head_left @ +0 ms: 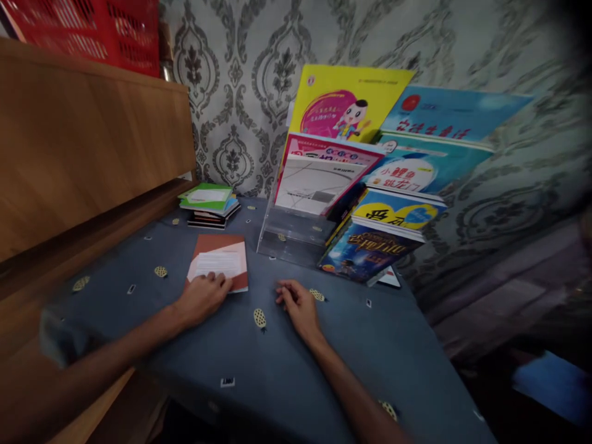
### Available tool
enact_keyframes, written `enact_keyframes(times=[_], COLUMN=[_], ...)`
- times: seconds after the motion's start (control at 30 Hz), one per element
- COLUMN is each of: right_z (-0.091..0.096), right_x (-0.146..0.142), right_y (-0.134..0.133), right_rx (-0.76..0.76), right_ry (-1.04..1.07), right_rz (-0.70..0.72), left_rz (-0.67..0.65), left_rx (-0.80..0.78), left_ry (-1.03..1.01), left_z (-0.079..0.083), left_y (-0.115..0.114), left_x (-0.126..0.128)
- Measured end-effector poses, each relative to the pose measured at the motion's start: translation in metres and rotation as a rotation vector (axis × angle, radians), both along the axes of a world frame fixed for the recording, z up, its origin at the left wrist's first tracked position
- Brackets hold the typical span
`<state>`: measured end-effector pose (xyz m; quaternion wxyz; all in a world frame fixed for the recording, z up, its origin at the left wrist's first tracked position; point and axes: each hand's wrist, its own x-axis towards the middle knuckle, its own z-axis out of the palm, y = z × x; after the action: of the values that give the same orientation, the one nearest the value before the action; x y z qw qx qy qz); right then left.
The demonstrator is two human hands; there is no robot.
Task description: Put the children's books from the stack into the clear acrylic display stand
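Note:
A brown and pink notebook with a white panel of lines on its cover lies on the cloth-covered table. My left hand rests on the lower part of it, fingers slightly bent over the cover; the thumb does not show clearly. Right of the notebook, my right hand hovers at or just above the cloth, its fingers loosely curled, apart and holding nothing. Behind the notebook is a small stack of booklets with a green one on top.
A clear acrylic rack holds a yellow book, a pink one and several blue ones at the right. Wooden boards flank the left side, a red basket above them. Patterned wallpaper rises behind the dark table.

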<state>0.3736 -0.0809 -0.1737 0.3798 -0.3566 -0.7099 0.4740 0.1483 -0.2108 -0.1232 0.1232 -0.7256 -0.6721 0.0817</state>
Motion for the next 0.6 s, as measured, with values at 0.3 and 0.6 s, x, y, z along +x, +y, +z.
enact_keyframes(times=[0.3, 0.6], right_z=[0.002, 0.029], right_x=[0.003, -0.077], right_y=[-0.005, -0.017], right_rx=[0.095, 0.575], right_ry=[-0.060, -0.428], right_rz=[0.003, 0.380], left_rz=[-0.219, 0.266], left_rx=[0.163, 0.136], left_ry=[-0.323, -0.386], left_z=[-0.015, -0.032], left_y=[-0.021, 0.025], left_x=[0.024, -0.060])
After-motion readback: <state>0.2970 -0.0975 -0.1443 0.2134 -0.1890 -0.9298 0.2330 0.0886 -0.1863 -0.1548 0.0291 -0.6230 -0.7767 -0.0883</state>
